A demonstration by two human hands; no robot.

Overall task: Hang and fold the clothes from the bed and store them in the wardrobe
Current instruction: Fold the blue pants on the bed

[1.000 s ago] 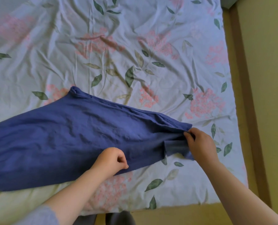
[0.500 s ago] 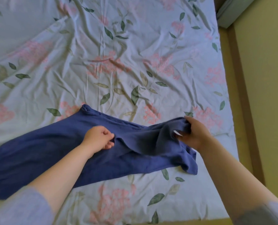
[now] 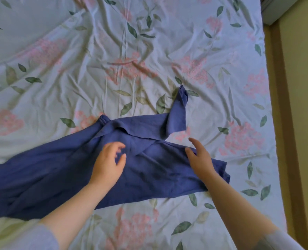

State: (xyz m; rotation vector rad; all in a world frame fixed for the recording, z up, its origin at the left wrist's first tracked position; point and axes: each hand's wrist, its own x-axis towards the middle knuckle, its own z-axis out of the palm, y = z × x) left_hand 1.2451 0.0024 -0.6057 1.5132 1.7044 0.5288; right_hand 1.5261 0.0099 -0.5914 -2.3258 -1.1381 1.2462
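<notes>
A blue garment (image 3: 59, 170) lies across the bed (image 3: 149, 51) from the lower left to the centre right. Its right end is folded back over itself, and a narrow blue flap (image 3: 178, 112) points up and away. My left hand (image 3: 108, 165) hovers over the fold with relaxed, slightly blurred fingers and holds nothing. My right hand (image 3: 200, 157) lies over the garment's right end with fingers spread, gripping nothing. Whether either palm touches the cloth I cannot tell.
The bed wears a crumpled pale sheet with pink flowers and green leaves. A wooden bed frame (image 3: 283, 123) and a yellowish floor (image 3: 304, 105) run along the right. A pale board (image 3: 270, 11) shows at the top right corner.
Both hands gripped the garment's right end and carried it leftward and away, folding it over. Now both hands have let go and the folded end lies on the garment.
</notes>
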